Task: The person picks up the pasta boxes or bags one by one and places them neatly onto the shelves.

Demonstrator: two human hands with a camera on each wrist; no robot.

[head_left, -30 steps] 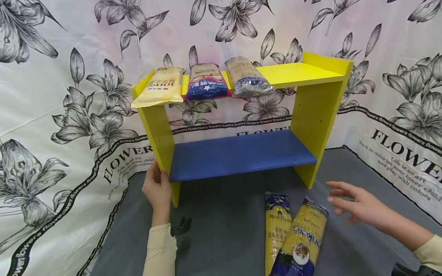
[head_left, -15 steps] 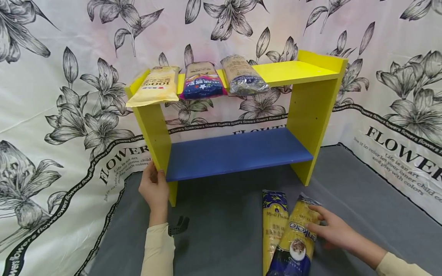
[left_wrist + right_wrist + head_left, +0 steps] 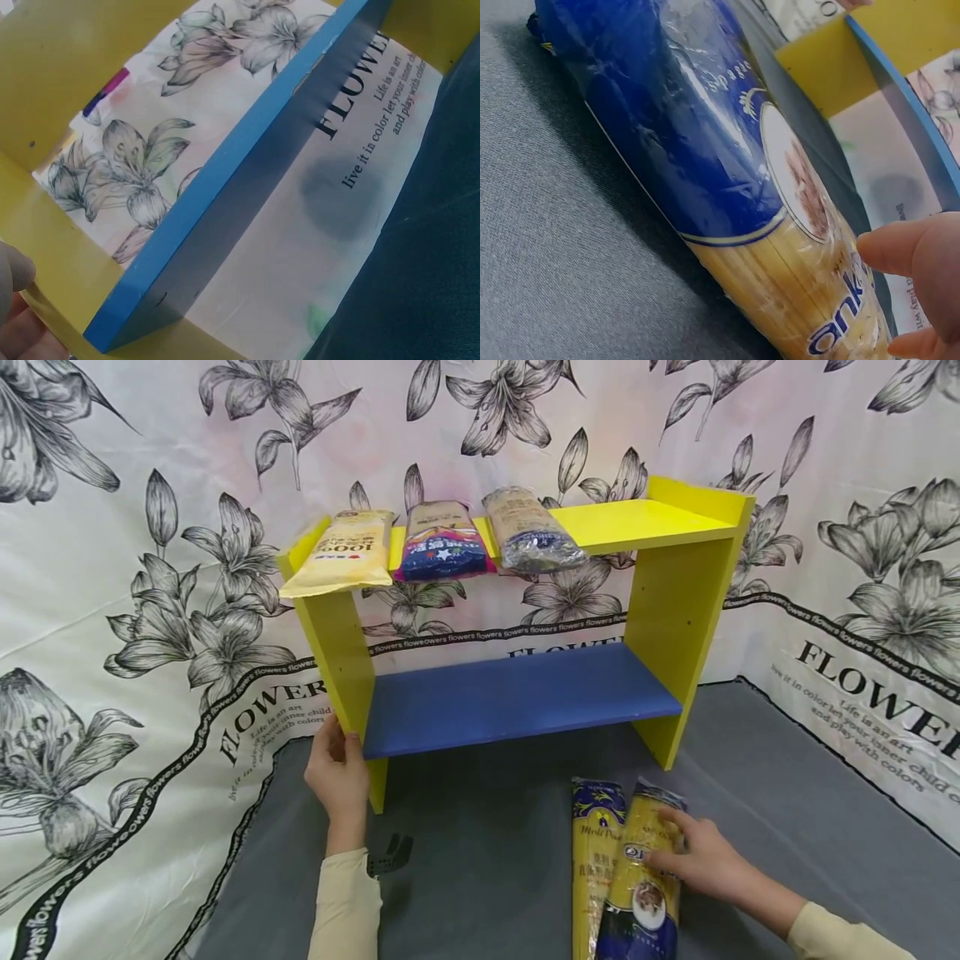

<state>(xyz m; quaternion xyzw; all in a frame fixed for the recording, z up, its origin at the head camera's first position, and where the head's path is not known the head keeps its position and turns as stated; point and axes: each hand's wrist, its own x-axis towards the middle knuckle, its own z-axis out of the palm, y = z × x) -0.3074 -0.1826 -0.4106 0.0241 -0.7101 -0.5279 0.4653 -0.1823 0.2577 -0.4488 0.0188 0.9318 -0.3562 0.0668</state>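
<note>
At the lower left of the head view, my left hand (image 3: 337, 774) grips the front edge of the yellow left side panel (image 3: 336, 652) of a small shelf unit. Its fingertips (image 3: 16, 271) show at the left border of the left wrist view. My right hand (image 3: 708, 860) holds a yellow and blue spaghetti pack (image 3: 636, 914) by its upper part, thumb and fingers across it. This pack (image 3: 705, 150) fills much of the right wrist view. Beside and partly under it lies a second pasta pack (image 3: 588, 868) with a blue top.
Three noodle packs, one yellow (image 3: 345, 550), one blue and pink (image 3: 444, 545), one clear (image 3: 531, 531), lie on the yellow top board (image 3: 637, 522), overhanging its front. Below is a blue shelf board (image 3: 517, 702). Grey cloth (image 3: 480, 860) covers the table; a floral curtain hangs behind.
My right hand has come in from the right onto the front spaghetti pack and taken hold of it. The pack has turned slightly, its top shifting left. The left hand stays on the panel.
</note>
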